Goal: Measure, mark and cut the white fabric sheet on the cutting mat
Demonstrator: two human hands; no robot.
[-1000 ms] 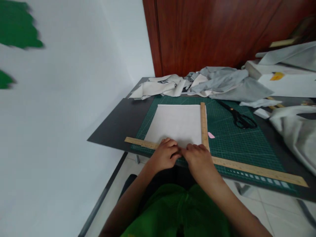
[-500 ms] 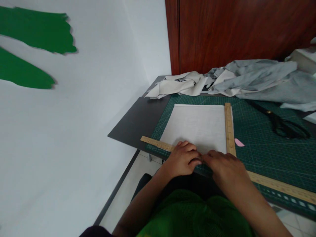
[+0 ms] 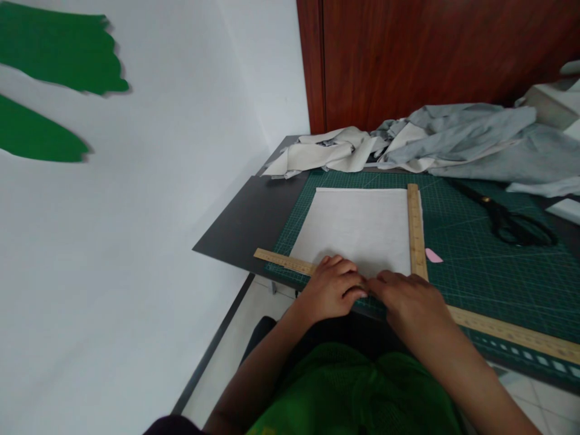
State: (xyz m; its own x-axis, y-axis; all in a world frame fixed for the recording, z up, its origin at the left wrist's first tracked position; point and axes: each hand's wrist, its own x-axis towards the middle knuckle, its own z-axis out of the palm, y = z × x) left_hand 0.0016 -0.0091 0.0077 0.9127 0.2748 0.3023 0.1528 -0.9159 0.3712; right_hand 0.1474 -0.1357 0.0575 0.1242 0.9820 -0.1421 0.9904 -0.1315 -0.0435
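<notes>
A white cloth rectangle (image 3: 357,220) lies flat on a green cutting mat (image 3: 471,284). Along its near edge runs a long wooden ruler (image 3: 512,326), slightly slanted, passing beneath both hands. My left hand (image 3: 335,287) is closed over this ruler at the cloth's near edge, fingers bent on top. Beside it, almost touching, my right hand (image 3: 410,302) also grips there with thumb and fingers together. The fingertips hide the exact spot where ruler and cloth edge meet. A second wooden ruler (image 3: 415,229) rests along the cloth's right side, its near end partly behind my right hand.
Black scissors (image 3: 502,220) lie on the mat at the right. A small pink piece (image 3: 434,255) sits beside the second ruler. Crumpled grey and white fabric (image 3: 471,142) is heaped along the back. A white wall (image 3: 136,241) borders the dark tabletop (image 3: 254,217) on the left.
The whole view has shifted slightly, so everything appears a little further left and up. Hands, rulers and cloth keep nearly the same positions relative to each other.
</notes>
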